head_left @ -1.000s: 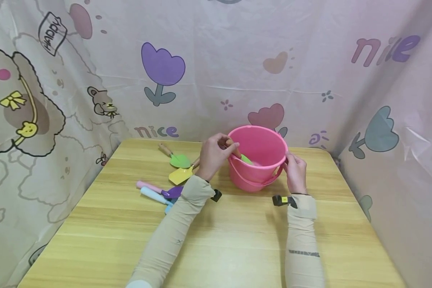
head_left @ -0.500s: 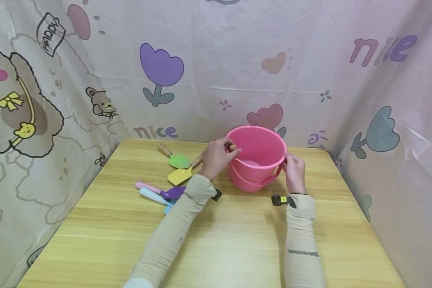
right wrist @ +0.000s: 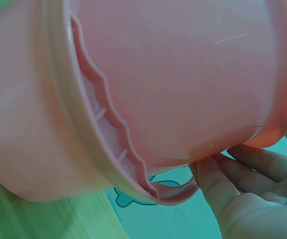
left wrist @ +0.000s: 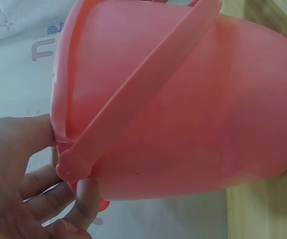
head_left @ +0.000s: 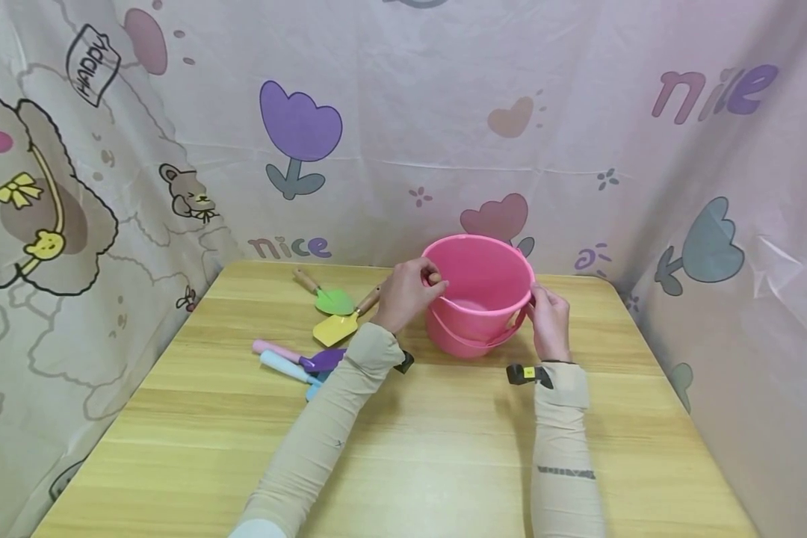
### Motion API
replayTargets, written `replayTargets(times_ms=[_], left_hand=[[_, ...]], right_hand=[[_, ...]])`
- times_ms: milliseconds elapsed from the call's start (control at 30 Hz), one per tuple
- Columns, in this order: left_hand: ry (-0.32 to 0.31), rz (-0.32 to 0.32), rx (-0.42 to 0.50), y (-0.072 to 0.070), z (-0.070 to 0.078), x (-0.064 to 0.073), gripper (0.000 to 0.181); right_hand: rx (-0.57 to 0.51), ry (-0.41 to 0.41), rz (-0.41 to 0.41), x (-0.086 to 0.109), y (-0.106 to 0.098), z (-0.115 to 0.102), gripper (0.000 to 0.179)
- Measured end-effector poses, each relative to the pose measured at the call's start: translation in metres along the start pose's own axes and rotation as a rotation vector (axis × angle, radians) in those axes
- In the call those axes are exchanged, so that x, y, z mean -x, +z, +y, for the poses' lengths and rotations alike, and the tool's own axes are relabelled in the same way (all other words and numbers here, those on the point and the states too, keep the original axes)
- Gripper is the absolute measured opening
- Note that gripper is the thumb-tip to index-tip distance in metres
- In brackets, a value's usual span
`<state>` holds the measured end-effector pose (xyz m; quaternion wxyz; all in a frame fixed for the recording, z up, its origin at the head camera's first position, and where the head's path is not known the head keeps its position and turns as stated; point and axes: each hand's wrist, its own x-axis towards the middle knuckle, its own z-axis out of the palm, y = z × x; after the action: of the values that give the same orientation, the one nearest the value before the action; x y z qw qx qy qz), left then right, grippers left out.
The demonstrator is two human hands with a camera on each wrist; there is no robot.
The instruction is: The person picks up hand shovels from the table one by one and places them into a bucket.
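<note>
A pink bucket (head_left: 474, 329) stands upright at the back of the table, its pink carrying handle (left wrist: 148, 74) hanging down on the near side. My left hand (head_left: 406, 295) is at the bucket's left rim, and the end of a small garden tool's wooden handle (head_left: 433, 278) shows between its thumb and fingers. The rest of that tool is hidden. In the left wrist view, the left fingers curl around the rim beside the handle's pivot. At the opposite side, my right hand (head_left: 551, 317) pinches the bucket's rim, thumb and fingers close under the edge in the right wrist view.
Left of the bucket lie a green trowel (head_left: 335, 302) and a yellow shovel (head_left: 336, 329), both with wooden handles. Nearer are a purple trowel (head_left: 323, 361) with a pink handle and a light blue tool (head_left: 285, 366), partly behind my left sleeve. A patterned curtain (head_left: 390, 134) surrounds the table.
The green part of the tool at my left hand, visible over the bucket a second ago, is out of sight now; only the wooden end shows. The right hand has stayed at the rim.
</note>
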<state>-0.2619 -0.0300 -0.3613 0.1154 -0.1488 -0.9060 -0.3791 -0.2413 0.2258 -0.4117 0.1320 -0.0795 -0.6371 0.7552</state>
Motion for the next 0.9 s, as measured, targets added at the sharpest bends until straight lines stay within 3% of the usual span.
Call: replayTargets(times_ms=[300,533,667,900], left_hand=[[-0.013,-0.029,-0.023,-0.003,0.001,-0.001,0.019],[0.049,0.02,0.114,-0.006,-0.008,0.008,0.025],[0.069,0.07,0.166,-0.014,-0.014,0.016,0.032],[0.011,0.107,0.196,-0.041,-0.037,0.033,0.029]], right_hand=[[0.004,0.002,0.01,0.0,0.001,0.001,0.045],[-0.005,-0.008,0.003,0.001,0.003,0.001,0.045],[0.0,-0.013,-0.001,0.002,0.003,0.0,0.045],[-0.016,-0.017,0.017,0.004,0.003,-0.001,0.041]])
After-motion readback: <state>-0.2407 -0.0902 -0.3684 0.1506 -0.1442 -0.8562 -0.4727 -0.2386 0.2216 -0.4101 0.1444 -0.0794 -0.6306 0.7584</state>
